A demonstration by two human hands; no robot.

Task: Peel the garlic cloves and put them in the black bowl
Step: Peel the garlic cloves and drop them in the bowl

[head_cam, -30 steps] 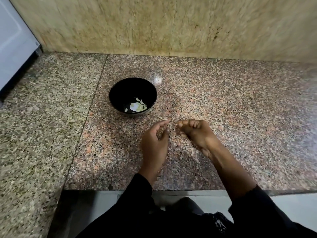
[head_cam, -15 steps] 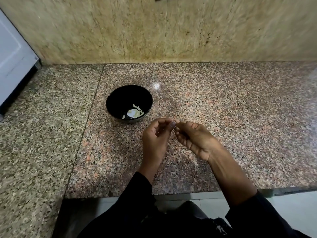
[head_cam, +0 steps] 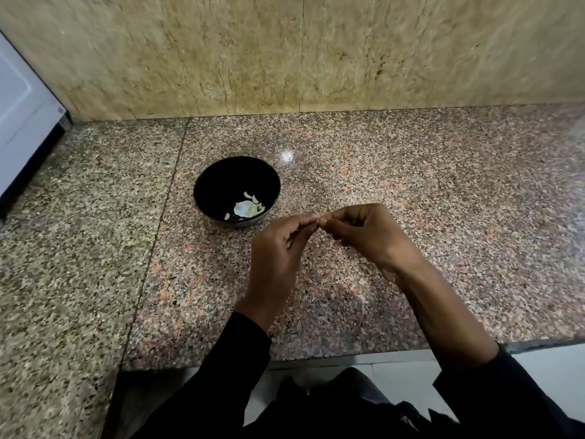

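The black bowl (head_cam: 202,185) stands on the granite counter, left of centre, with several pale peeled garlic pieces (head_cam: 245,208) at its bottom. Just to the right of the bowl and nearer to me, my left hand (head_cam: 278,251) and my right hand (head_cam: 367,236) meet fingertip to fingertip above the counter. The fingers of both hands are curled, and thumb and forefinger pinch together at the meeting point. The small garlic piece between the fingertips is almost wholly hidden. No other clove shows on the counter.
The granite counter (head_cam: 443,217) runs to a tiled wall (head_cam: 285,58) at the back, and its front edge lies close to my body. A white appliance (head_cam: 22,115) stands at the far left. Black sleeves cover my forearms.
My hands were a little apart a second ago. They have since come together until the fingertips touch. The camera has tilted, so the bowl sits lower in view.
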